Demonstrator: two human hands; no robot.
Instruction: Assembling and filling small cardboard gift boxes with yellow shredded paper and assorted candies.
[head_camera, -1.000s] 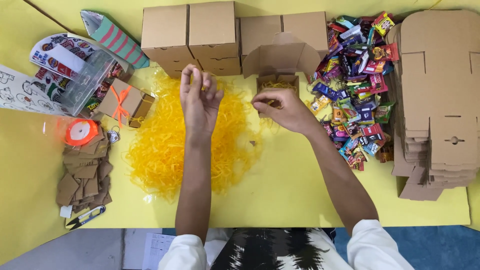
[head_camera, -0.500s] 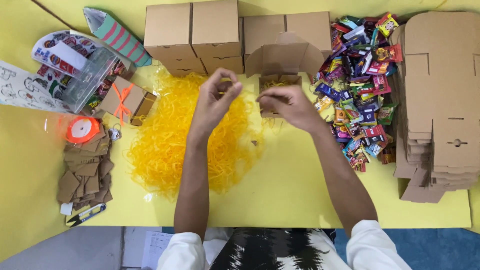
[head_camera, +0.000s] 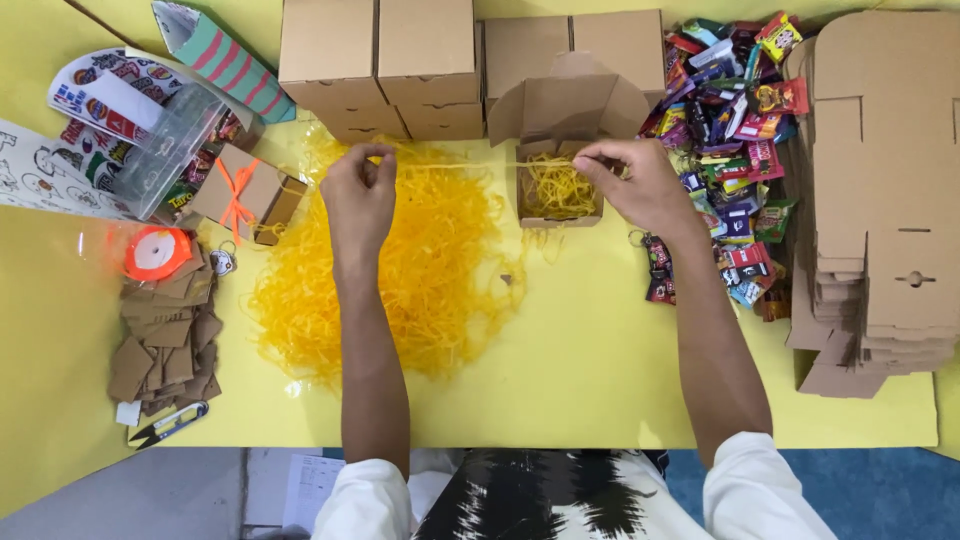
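item: yellow paper strand (head_camera: 480, 165) | lying left-right, stretching taut | left hand (head_camera: 360, 200) pinching one end | right hand (head_camera: 635, 185) pinching other, nearer open box (head_camera: 560, 190)

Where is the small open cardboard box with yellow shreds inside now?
In the head view, the open box sits right of centre, between the shred pile and the sweets, beside the right hand.

You are at a small gift-packing workstation, a craft or shop packing spot. The yellow tabletop (head_camera: 600, 380) carries a stack of flat cardboard box blanks (head_camera: 885, 190), folded brown boxes (head_camera: 375, 60), a heap of yellow paper shred (head_camera: 400, 270), a pile of wrapped sweets (head_camera: 735, 120), an orange ribbon spool (head_camera: 157, 252), cardboard tags (head_camera: 165, 345) and sticker sheets (head_camera: 75, 110).
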